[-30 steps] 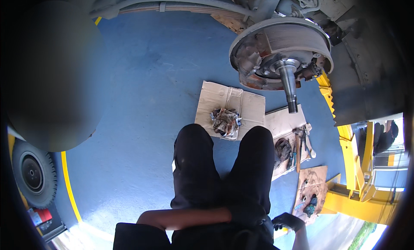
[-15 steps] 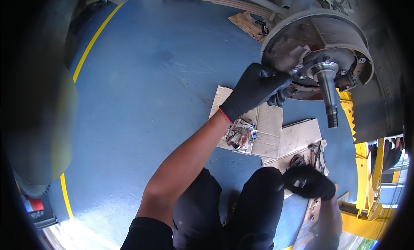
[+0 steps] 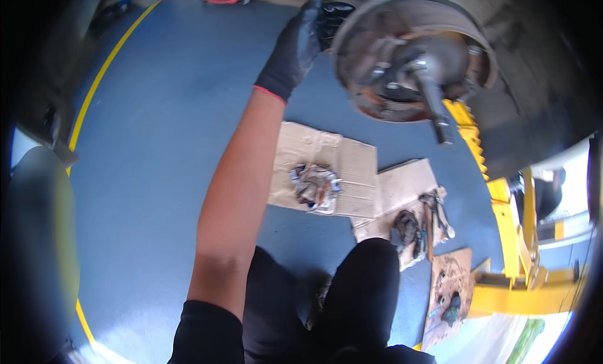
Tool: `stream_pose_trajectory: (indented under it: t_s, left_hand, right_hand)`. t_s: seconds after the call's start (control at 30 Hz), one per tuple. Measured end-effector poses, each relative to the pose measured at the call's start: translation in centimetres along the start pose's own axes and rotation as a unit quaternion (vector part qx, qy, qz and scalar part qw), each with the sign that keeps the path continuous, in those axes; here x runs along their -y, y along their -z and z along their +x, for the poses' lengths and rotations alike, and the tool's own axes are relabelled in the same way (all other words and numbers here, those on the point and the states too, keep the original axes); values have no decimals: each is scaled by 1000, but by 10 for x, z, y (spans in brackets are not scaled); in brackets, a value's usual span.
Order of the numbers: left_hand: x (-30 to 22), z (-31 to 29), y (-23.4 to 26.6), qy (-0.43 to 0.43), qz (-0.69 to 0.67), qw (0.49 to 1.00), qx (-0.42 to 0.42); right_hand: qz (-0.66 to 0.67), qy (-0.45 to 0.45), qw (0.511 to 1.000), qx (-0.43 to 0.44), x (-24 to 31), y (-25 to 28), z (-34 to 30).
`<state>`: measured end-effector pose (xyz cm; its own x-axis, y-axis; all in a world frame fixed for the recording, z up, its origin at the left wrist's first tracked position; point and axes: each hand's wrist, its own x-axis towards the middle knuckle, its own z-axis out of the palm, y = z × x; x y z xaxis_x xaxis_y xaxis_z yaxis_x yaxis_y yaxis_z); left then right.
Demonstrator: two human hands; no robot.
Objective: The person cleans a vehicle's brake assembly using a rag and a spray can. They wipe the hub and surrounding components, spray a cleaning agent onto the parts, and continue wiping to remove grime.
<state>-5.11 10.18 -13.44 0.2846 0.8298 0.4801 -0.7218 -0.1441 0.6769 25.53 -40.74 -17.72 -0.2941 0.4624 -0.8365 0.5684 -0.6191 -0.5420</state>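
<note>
My left hand [image 3: 300, 47], in a black glove with a red cuff, reaches up to the left edge of a round brake backing plate [image 3: 352, 65]. The thumb points upward; the other fingers bend toward the plate's edge, partly hidden and blurred, so I cannot tell whether they grip anything. From the middle of the brake assembly a bare metal axle spindle [image 3: 433, 106] sticks out and downward, smeared by motion. Brake parts around its base look rusty and dark. My right hand is out of view.
Cardboard sheets [image 3: 358, 182] lie on the blue floor [image 3: 163, 157], bearing crumpled dirty paper [image 3: 314, 187], a dark rag-like lump [image 3: 405, 226] and hand tools [image 3: 436, 213]. A stained board [image 3: 461, 270] holds small parts. At right stands a yellow metal frame [image 3: 502, 207].
My left hand has moved up and left along the plate's outer edge. My right hand, low at the right before, has left the view. The whole view has shifted, blurring the brake assembly.
</note>
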Motion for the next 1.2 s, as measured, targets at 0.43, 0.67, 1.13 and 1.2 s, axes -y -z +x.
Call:
stream_pose_trajectory:
  t_s: [0.43,0.67,1.13,1.2]
  left_hand:
    - [32,16,-28,-238,429,864,-115]
    - [50,64,-53,-132,485,863,-44]
    - [51,86,-64,-89,494,865,0]
    - [34,69,-58,-101,470,877,-5]
  right_hand:
    - [234,-79,959,-141,-124,-172,-81]
    - [358,-153,880,-272,-122,-231,-100]
    - [-32,-90,995,-30,-83,-161,-141]
    - [-29,24,996,75,-59,-109,-147]
